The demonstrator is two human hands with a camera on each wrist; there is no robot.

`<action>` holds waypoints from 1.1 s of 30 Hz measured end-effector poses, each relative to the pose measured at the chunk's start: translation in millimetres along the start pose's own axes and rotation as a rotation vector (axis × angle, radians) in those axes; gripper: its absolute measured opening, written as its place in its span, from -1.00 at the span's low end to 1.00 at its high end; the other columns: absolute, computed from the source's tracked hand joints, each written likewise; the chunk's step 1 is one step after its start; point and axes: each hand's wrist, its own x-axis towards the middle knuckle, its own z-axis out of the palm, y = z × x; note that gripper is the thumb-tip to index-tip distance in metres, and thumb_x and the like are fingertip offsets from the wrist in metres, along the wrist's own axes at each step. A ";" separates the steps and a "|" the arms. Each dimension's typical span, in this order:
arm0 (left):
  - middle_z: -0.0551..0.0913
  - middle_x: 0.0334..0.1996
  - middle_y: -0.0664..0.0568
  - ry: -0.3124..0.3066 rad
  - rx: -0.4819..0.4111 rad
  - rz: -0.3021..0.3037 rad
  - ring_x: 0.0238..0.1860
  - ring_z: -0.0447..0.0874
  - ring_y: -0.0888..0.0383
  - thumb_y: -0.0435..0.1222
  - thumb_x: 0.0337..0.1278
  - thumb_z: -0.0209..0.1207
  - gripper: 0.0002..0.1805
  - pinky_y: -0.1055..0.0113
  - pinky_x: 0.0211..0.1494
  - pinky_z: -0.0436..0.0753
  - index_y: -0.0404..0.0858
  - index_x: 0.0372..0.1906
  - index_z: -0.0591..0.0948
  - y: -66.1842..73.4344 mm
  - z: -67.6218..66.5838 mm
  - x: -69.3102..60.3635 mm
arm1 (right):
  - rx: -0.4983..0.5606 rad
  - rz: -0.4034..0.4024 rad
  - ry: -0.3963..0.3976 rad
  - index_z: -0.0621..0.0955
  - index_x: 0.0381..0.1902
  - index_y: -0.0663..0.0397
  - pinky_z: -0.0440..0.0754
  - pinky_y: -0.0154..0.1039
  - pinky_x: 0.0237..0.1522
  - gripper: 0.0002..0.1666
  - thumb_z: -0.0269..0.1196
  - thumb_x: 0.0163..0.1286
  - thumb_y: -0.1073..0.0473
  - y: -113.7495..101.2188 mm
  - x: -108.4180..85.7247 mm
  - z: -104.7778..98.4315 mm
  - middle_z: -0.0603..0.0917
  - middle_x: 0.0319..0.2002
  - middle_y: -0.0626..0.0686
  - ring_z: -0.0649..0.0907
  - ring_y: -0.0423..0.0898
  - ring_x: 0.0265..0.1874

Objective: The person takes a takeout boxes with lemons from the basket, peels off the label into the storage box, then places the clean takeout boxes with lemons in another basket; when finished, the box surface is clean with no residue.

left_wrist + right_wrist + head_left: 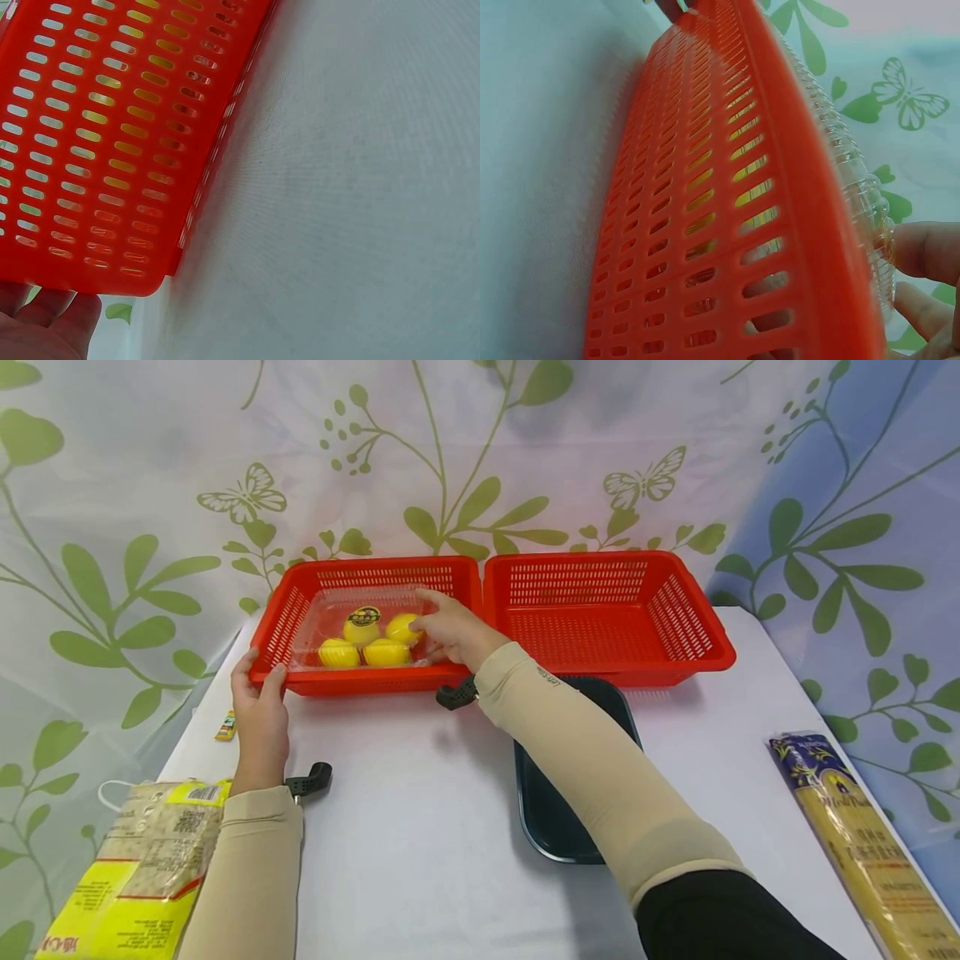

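Observation:
A clear plastic box (315,618) with several yellow rounded pieces (387,652) inside and a dark round label on its lid sits in the left red basket (360,683). My right hand (457,631) holds the box by its right end. In the right wrist view, the fingers (930,251) meet the box's ridged clear edge above the basket rim. My left hand (262,718) grips the basket's front left corner. The left wrist view has its fingers (75,322) at that corner, partly hidden behind the slotted wall.
Beside it on the right stands another red basket (577,635). A dark tray (555,810) lies partly under my right forearm. A yellow printed bag (142,868) is at front left, a small packet (226,727) behind it, and a long noodle pack (855,835) at right.

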 end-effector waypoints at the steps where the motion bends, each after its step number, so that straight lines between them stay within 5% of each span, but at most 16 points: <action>1: 0.05 0.64 0.09 0.001 0.007 -0.003 0.57 0.15 0.15 -0.20 0.66 0.03 -0.36 0.40 0.44 0.33 0.02 0.65 0.12 0.3 0.1 -0.3 | 0.001 -0.006 -0.003 0.27 0.65 -0.43 0.78 -0.07 -0.33 -0.16 0.26 0.57 0.26 -0.4 -0.5 -0.4 0.35 0.42 0.08 0.40 0.04 -0.65; 18: 0.03 0.65 0.12 0.005 0.019 -0.021 0.58 0.11 0.19 -0.18 0.66 0.02 -0.36 0.40 0.46 0.30 0.04 0.66 0.11 2.6 1.0 -2.4 | 0.077 -0.100 -0.029 0.32 0.61 -0.42 0.79 0.11 -0.20 -0.20 0.24 0.58 0.30 -21.0 -23.1 1.6 0.41 0.35 0.11 0.40 -0.01 -0.73; 33: 0.10 0.62 0.15 -0.002 0.028 -0.013 0.57 0.11 0.21 -0.14 0.66 0.03 -0.37 0.39 0.48 0.27 0.09 0.64 0.12 -4.2 -2.2 1.2 | 0.003 -0.136 -0.043 0.30 0.63 -0.44 0.78 -0.12 -0.26 -0.20 0.28 0.58 0.21 -35.5 -57.5 -9.0 0.49 0.26 0.07 0.42 0.02 -0.66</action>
